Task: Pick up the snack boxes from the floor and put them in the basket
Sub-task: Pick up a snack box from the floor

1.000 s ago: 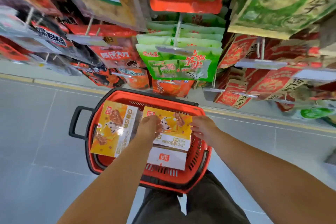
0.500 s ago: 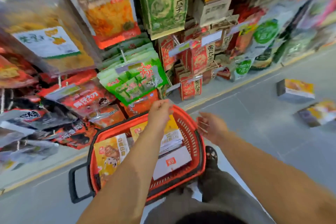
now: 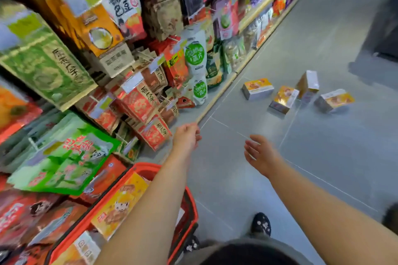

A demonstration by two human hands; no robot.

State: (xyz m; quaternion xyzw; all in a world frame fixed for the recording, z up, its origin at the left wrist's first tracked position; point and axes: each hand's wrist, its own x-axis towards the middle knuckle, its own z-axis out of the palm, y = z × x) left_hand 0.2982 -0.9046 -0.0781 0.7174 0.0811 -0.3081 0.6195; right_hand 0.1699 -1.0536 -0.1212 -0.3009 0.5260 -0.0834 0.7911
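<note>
Several yellow-and-white snack boxes lie on the grey floor ahead: one [image 3: 257,88] nearest the shelf, one [image 3: 284,99] beside it, one standing on end [image 3: 308,84], one [image 3: 333,100] at the right. The red basket [image 3: 189,211] sits at the lower left, with yellow snack boxes [image 3: 120,204] inside, partly hidden by my left forearm. My left hand [image 3: 187,138] hovers above the floor near the shelf base, fingers loosely curled, holding nothing. My right hand [image 3: 259,154] is held out with fingers spread, empty. Both hands are well short of the floor boxes.
Store shelves packed with hanging snack bags [image 3: 64,157] run along the left, ending at a wooden base edge [image 3: 217,101]. The grey tiled aisle [image 3: 323,157] stretches to the right. My shoe [image 3: 261,224] stands by the basket. A dark object [image 3: 385,28] sits at the far right.
My hands let go of the box in the basket and lifted away. The view swung right, from the basket to the aisle, bringing several floor boxes into sight.
</note>
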